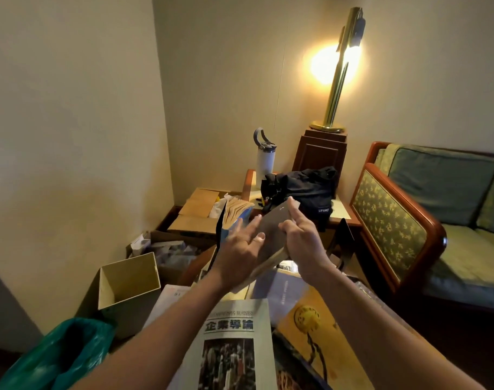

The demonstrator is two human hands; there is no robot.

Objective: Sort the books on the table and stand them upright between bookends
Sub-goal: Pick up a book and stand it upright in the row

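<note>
A dark grey book [271, 232] is held tilted in the air above the table, gripped between both hands. My left hand [237, 249] presses its left cover with fingers spread. My right hand [302, 237] clasps its right edge, index finger raised. Behind my left hand several books [236, 213] stand leaning against a dark bookend [220, 229]. A second dark bookend [343, 237] stands to the right. Flat on the table lie a white business book [234, 342], an orange book [316, 330] and a pale purple book [279, 291].
An open cardboard box [127, 288] and a green plastic bag [60, 358] sit at the left. Behind are a box of papers [198, 209], a black bag [302, 187], a white bottle [265, 159] and a lit brass lamp [338, 74]. A sofa [426, 215] stands right.
</note>
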